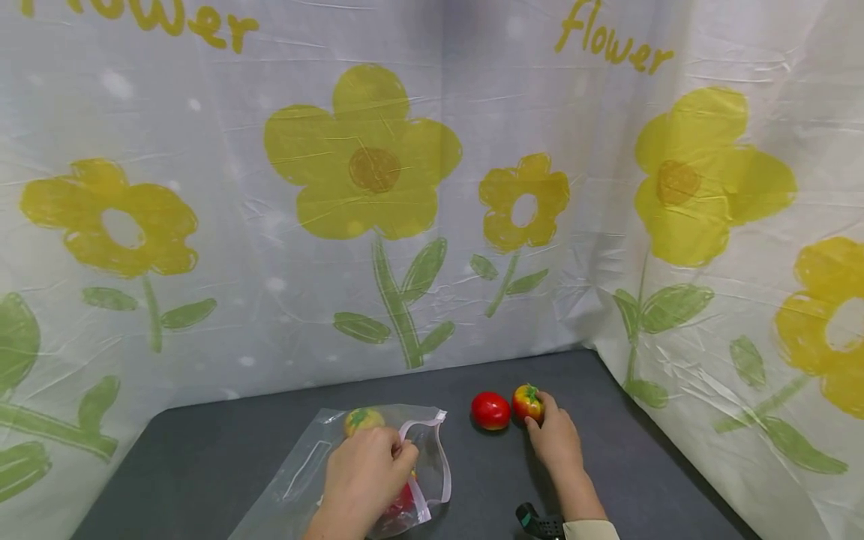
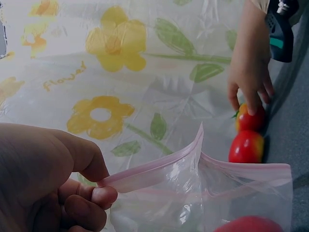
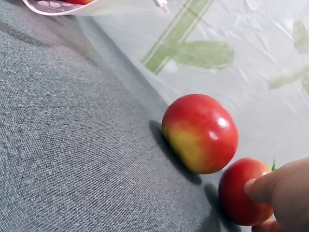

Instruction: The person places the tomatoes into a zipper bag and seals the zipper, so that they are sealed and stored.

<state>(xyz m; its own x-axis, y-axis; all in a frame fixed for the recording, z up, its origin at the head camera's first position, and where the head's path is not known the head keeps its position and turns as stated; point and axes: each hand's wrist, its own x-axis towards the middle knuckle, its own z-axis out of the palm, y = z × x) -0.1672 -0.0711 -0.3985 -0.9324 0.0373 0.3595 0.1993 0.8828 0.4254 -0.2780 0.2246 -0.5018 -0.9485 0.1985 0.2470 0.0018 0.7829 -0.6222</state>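
Note:
My left hand [image 1: 367, 476] pinches the pink zip edge of a clear plastic zip bag [image 1: 297, 465] between thumb and forefinger, and the bag's mouth gapes toward the right. Inside the bag show a yellow-green fruit [image 1: 363, 420] and a red item [image 2: 248, 225], partly hidden by the hand and the plastic. On the right, my right hand [image 1: 557, 439] holds a red-and-yellow tomato [image 3: 244, 191] with a green leafy top, thumb and fingers on its sides. Just left of it lies a glossy red fruit [image 3: 200, 134] with a yellow patch.
Dark grey cloth covers the table [image 1: 229, 442]. White sheeting with painted yellow flowers [image 1: 374, 169] hangs behind it and along its right side. A black band with a green mark [image 1: 536, 521] is around the right wrist.

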